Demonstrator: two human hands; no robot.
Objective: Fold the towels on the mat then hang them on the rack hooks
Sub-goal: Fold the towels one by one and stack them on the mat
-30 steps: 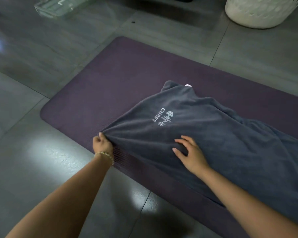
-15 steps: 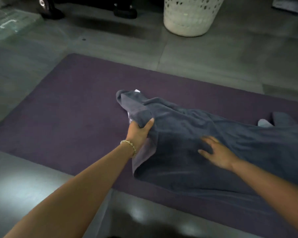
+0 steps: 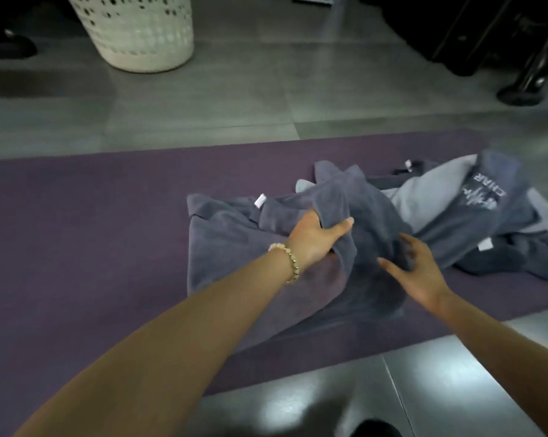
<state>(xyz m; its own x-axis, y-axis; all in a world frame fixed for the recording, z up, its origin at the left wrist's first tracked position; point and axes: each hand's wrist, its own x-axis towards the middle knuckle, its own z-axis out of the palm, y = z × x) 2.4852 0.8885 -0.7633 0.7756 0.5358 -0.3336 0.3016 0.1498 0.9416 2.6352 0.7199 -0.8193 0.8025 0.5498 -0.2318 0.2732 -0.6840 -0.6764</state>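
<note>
A dark grey towel (image 3: 235,247) lies partly doubled over on the purple mat (image 3: 77,222). My left hand (image 3: 317,238), with a bead bracelet at the wrist, grips a raised fold of this towel above its middle. My right hand (image 3: 421,272) hovers just right of that fold with fingers spread and blurred, holding nothing. More grey towels (image 3: 487,222) lie crumpled in a pile at the right end of the mat, one showing a white logo. No rack hooks are in view.
A white perforated laundry basket (image 3: 137,29) stands on the grey tiled floor beyond the mat. Dark luggage and a black stand foot (image 3: 518,93) sit at the top right. A dark shoe (image 3: 8,48) is at the top left.
My left hand has carried the gripped towel end further right across the towel. My right hand has lifted off the cloth. The view has swung right, showing the towel pile.
</note>
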